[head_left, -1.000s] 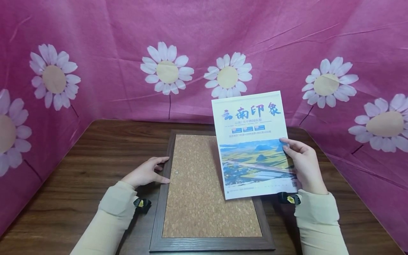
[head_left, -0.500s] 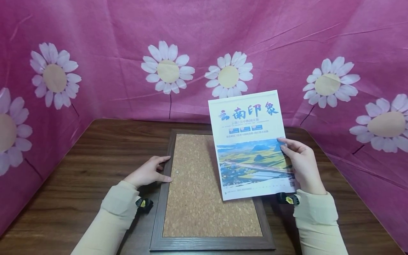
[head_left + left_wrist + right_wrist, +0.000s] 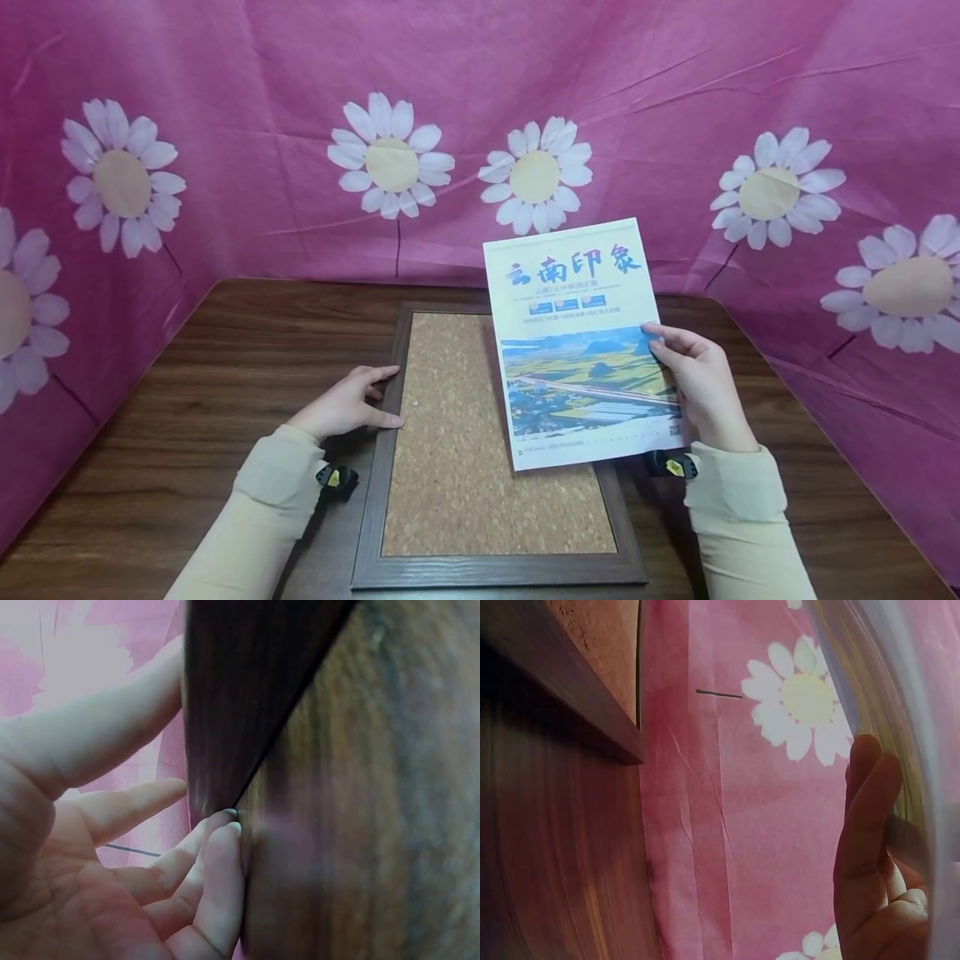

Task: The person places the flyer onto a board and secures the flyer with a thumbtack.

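A picture frame with a dark wood-grain border (image 3: 371, 500) lies on the table, and a tan cork panel (image 3: 465, 492) fills its inside. My left hand (image 3: 345, 406) rests against the frame's left side. The thumb touches the border top, while the other fingers reach the outer edge. In the left wrist view, the fingertips (image 3: 223, 844) meet the frame side near the tabletop. My right hand (image 3: 708, 392) pinches the right edge of a printed poster (image 3: 585, 383) showing a landscape and Chinese lettering. The poster is tilted up above the frame, hiding its upper right part.
The brown wooden tabletop (image 3: 202, 375) extends on both sides of the frame. A pink cloth (image 3: 285, 192) with large white daisies stands behind and along both sides of the table. Dark wrist cameras (image 3: 339, 479) sit at both beige cuffs.
The right hand has shifted the poster slightly left, further over the cork panel. The left hand and the frame stay almost where they were.
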Demonstrator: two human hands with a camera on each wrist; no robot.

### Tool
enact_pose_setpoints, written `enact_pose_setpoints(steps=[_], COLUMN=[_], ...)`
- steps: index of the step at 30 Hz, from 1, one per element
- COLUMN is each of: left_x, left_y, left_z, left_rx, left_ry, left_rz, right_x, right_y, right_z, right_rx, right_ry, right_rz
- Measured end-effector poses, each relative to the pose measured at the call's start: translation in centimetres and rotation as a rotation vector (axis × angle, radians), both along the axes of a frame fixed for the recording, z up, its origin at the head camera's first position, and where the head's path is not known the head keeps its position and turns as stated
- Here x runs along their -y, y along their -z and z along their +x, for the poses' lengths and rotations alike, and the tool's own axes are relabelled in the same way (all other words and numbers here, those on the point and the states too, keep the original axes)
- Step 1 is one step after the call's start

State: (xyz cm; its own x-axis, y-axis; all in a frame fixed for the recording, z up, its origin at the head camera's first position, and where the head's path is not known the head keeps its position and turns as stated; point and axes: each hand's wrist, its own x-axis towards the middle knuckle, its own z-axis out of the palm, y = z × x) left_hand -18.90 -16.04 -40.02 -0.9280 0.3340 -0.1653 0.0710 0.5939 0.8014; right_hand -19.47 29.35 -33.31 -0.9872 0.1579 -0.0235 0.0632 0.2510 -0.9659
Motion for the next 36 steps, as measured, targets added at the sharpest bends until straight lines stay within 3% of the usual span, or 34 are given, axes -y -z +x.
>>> enact_pose_setpoints(steps=[14,27,36], left_x=[0.0,0.0,0.0], left_y=[-0.2,-0.4,-0.3], left_z=[0.1,0.0,0.0], left_rx=[0.013,0.034,0.032], left_ry=[0.005,0.007,0.012], left_rz=[0.003,-0.003,-0.001], right_x=[1.7,4.0,5.0], right_y=[0.1,0.5,1.8], right_z=[0.2,0.6,0.2], right_rx=[0.059,0.092,0.161], right_ry=[-0.083,-0.200,-0.287], right_rz=[-0.046,0.022,0.052])
